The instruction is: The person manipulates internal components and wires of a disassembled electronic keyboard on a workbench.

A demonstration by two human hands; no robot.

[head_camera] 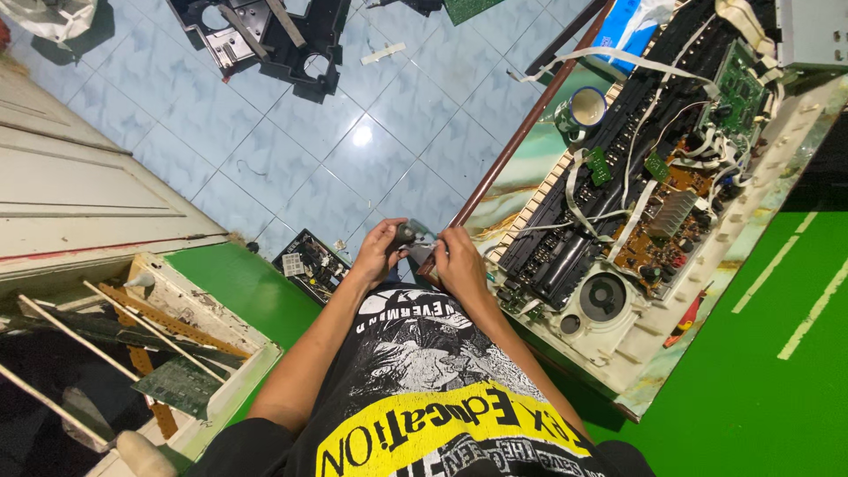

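Grey-black and small, a stubby part (405, 234) sits pinched in the left hand (378, 252), fingers curled tight around it, just above the person's lap and off the near corner of the table (521, 168). The right hand (459, 258) closes on its other side, gripping a pale greenish piece (421, 231) attached to it; what exactly that piece is, I cannot tell at this size. It looks light and rigid, easy to hold between fingertips, probably fiddly and easy to drop, so a grip on the dark body seems safest. Just beside the hands, the table's wooden edge runs diagonally, and on it lies an opened electronic keyboard (618, 203), its circuit boards, ribbon cables and speaker bare, with a red-handled screwdriver (686, 318) near its casing. A mug (585, 109) stands farther up. Open room is to the left over the blue tiled floor (371, 132), though a loose circuit board (311, 263) lies near the knee.
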